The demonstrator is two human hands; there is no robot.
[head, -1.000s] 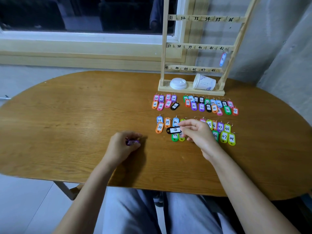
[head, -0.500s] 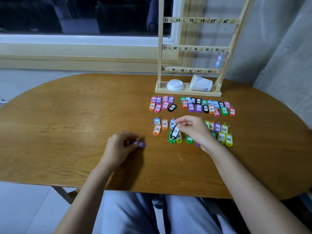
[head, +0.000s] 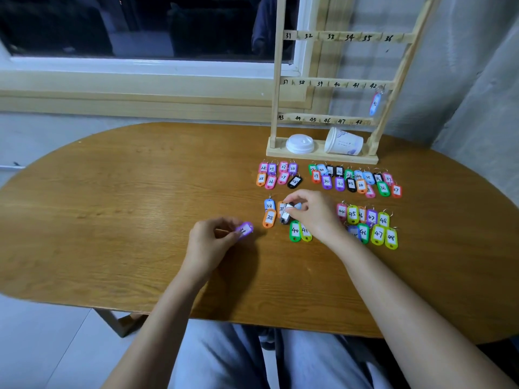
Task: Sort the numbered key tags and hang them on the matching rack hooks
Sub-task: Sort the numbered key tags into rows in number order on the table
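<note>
our left hand (head: 209,240) pinches a purple tag (head: 245,229) between thumb and fingertips, low over the table (head: 112,214), a little nearer the near edge than the sorted rows. our right hand (head: 311,213) is curled round a black tag (head: 286,217), holding it tilted over the near rows, just beside the orange 38 tag (head: 269,218) and above the green 40 tag (head: 295,231). most tags lie in two bands toward the far right edge, in front of the rack (head: 331,83), where only one blue tag (head: 375,103) hangs, under hook 42. we judge hanging has barely begun. the risk now is crowding: if the black tag goes into that tight gap, our knuckles or its ring could shove neighbours out of order or cover a number. our hand also hides several tags, so we could be off by a slot. the purple tag's number is blurred, so we cannot tell which hook it belongs on.
</note>
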